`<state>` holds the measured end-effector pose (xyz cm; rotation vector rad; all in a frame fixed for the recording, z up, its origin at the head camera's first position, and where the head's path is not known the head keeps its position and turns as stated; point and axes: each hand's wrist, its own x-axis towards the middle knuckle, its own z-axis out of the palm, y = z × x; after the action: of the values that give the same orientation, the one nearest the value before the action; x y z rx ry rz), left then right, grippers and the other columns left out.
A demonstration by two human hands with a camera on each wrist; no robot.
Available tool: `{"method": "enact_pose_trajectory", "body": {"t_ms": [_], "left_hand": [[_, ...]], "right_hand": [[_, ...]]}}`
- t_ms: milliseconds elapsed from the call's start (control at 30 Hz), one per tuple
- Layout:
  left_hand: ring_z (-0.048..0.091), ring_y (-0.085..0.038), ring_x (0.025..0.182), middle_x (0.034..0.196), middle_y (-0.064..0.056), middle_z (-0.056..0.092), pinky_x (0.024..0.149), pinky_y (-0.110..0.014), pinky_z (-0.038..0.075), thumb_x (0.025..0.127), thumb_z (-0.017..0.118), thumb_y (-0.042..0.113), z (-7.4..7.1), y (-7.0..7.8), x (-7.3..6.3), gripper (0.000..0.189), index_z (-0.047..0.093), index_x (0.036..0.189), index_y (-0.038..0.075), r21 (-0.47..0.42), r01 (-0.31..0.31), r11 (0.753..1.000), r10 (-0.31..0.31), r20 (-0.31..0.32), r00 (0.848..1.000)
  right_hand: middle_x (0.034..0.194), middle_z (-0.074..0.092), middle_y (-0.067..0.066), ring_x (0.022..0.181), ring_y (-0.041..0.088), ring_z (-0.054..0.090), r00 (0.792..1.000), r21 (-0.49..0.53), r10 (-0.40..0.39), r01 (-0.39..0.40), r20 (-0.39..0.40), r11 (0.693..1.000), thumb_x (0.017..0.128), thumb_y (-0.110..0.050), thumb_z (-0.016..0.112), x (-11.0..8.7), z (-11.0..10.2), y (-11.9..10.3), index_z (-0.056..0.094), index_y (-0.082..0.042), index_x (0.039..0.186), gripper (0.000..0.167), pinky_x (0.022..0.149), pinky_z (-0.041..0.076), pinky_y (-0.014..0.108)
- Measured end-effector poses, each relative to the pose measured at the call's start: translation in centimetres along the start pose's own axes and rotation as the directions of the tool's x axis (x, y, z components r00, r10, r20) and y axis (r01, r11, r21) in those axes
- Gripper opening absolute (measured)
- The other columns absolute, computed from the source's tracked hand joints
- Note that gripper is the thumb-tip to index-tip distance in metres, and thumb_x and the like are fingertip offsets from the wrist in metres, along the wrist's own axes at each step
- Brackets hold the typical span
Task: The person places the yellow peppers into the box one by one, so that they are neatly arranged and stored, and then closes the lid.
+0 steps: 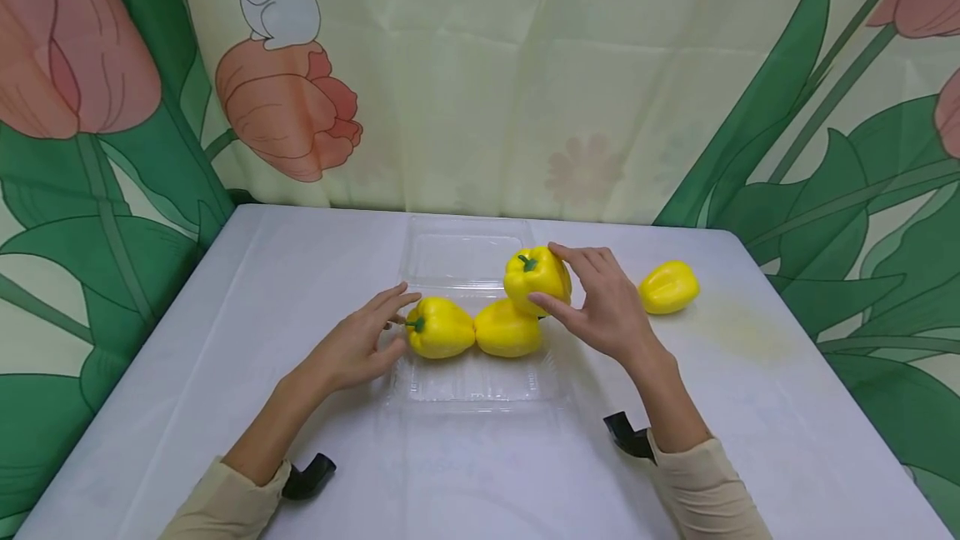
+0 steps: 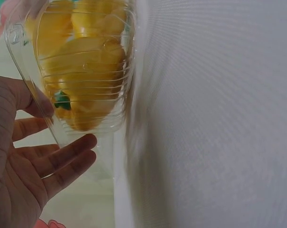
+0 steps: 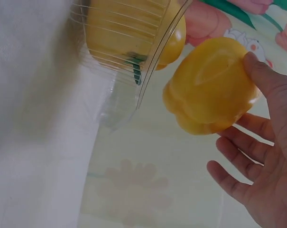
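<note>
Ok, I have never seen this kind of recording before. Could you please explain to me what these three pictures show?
There is no robot here: a person works with two bare hands. The widest picture comes from a camera on the head, looking forward and down; the other two come from a camera on each wrist. On the white table sits an open, clear plastic container with two yellow peppers in it. A loose pepper lies to the right. The right hand holds a raised pepper. The left hand is at the container's left edge; how firmly it touches, I cannot tell.
</note>
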<state>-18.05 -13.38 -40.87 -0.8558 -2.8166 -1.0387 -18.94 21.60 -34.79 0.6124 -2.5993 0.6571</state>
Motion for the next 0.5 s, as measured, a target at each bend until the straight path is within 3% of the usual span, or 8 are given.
{"method": "enact_pose_trajectory", "body": {"t_ms": [500], "left_hand": [[0.067,-0.026,0.115,0.163,-0.019,0.035,0.070,-0.031,0.050,0.093,0.059,0.012,-0.06,0.01,0.06,0.062,0.045,0.153,0.010,-0.011,0.011,1.000,-0.011,0.017,1.000]], "right_hand": [[0.128,0.066,0.009,0.119,0.028,0.054,1.000,0.024,-0.023,0.023,0.017,0.999,0.084,-0.038,0.084,-0.11,0.12,-1.01,0.059,-0.012,0.142,0.070,0.094,0.052,0.050]]}}
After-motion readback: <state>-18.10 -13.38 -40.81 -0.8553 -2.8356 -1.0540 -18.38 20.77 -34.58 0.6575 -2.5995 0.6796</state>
